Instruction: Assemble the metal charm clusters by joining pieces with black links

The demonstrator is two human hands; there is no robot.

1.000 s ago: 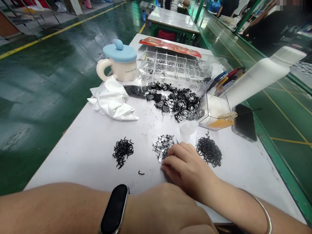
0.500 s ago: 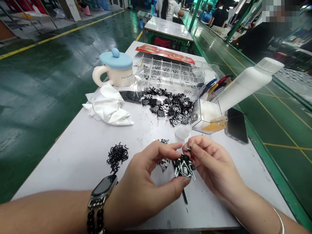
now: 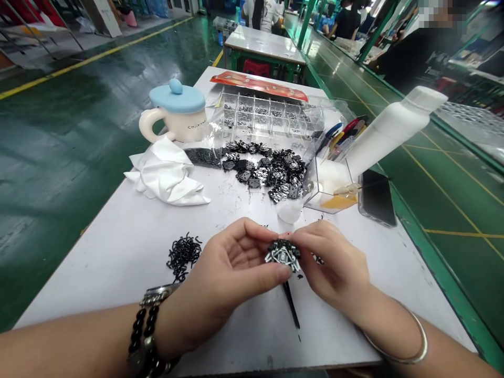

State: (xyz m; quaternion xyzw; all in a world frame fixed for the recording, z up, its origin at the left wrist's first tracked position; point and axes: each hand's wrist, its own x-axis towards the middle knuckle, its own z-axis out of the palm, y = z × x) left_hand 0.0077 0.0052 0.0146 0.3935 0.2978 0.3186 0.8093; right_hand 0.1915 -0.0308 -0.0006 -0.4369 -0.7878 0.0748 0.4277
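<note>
My left hand (image 3: 232,270) pinches a small black-and-silver metal part (image 3: 282,255) between thumb and fingers, just above the white table (image 3: 118,252). My right hand (image 3: 334,265) is curled against the same part from the right, fingertips closed on it. Black tweezers (image 3: 291,304) stick out below the part, toward me. To the left lies a small heap of black hooks (image 3: 183,254). Another dark heap is mostly hidden behind my right hand.
Farther back lie a pile of black metal plates (image 3: 271,170), a white cloth (image 3: 165,173), a blue-lidded mug (image 3: 177,113), a clear compartment box (image 3: 268,113), a tilted white bottle (image 3: 389,131) in a clear holder with pens, a small white cup (image 3: 289,210) and a phone (image 3: 376,197). People work at far tables.
One second ago my right hand lay on the silver pile. Both hands have since come together, lifted the part, and now hold it closer between them.
</note>
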